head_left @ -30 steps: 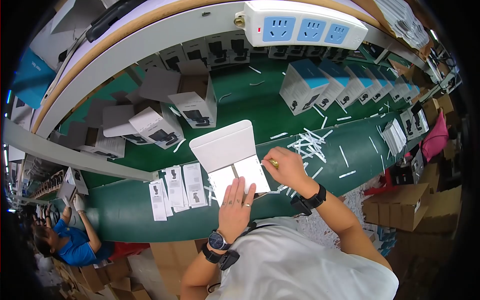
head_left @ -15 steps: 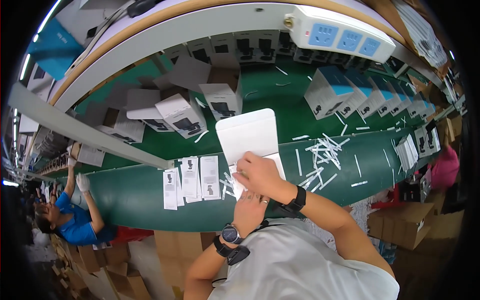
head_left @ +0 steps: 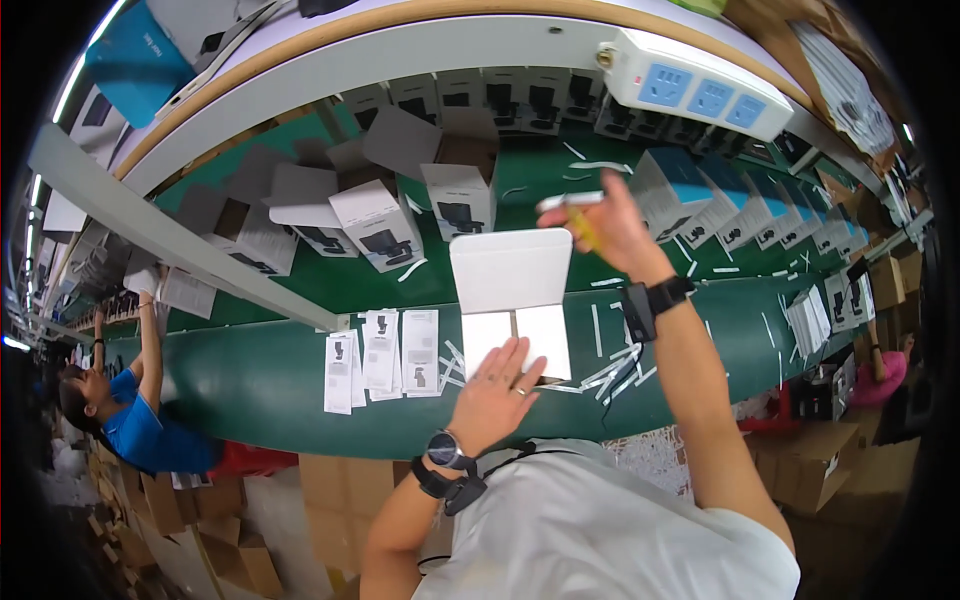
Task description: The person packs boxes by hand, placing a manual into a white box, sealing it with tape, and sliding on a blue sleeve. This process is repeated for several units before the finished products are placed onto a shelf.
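Left hand (head_left: 497, 385) lies flat, fingers spread, on the open white box (head_left: 512, 300). Right hand (head_left: 610, 225) pinches a paper strip (head_left: 568, 201). Box judged light, creasable; grip edges.

This is a factory packing line: a long green conveyor belt (head_left: 300, 380) carries rows of small white and blue cartons (head_left: 745, 205), many standing open, with leaflets (head_left: 385, 355) laid out along its edge. A power strip (head_left: 700, 95) hangs from the rail overhead, brown shipping boxes (head_left: 815, 465) are stacked below, and another worker in blue (head_left: 135, 430) reaches onto the same belt
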{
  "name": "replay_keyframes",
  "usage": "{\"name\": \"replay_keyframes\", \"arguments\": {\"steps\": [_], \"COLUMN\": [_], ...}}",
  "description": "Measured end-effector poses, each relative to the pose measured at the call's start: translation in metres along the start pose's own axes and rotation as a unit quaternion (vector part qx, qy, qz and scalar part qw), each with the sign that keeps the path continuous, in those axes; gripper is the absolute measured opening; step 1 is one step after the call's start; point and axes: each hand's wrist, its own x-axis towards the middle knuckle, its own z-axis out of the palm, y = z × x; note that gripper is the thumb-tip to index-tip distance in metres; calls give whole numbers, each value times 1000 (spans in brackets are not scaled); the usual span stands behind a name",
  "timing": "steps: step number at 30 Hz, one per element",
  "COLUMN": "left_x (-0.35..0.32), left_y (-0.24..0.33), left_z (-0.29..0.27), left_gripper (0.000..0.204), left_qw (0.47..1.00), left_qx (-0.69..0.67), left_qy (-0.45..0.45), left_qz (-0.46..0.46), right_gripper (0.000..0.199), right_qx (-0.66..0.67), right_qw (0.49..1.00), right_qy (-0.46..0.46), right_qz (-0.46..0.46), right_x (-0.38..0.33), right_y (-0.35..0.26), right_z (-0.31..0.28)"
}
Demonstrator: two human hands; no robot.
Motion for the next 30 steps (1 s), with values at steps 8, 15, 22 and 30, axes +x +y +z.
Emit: {"name": "replay_keyframes", "arguments": {"steps": [8, 15, 22, 30], "left_x": [-28, -38, -53, -30], "left_y": [-22, -27, -34, -37], "left_z": [-4, 1, 4, -8], "left_gripper": [38, 38, 44, 66], "left_qw": [891, 829, 806, 796], "left_qx": [-408, -515, -540, -508], "left_qy": [90, 116, 94, 290], "left_qz": [-179, -184, -221, -155], "right_gripper": [22, 19, 21, 47], "right_qx": [-546, -512, -455, -704], "right_qw": [792, 792, 827, 682], "right_qy": [-110, -129, -213, 196], "right_qz": [-250, -307, -253, 29], "right_x": [-67, -62, -51, -80], "right_y": [76, 90, 95, 117], "right_z": [94, 90, 90, -34]}}
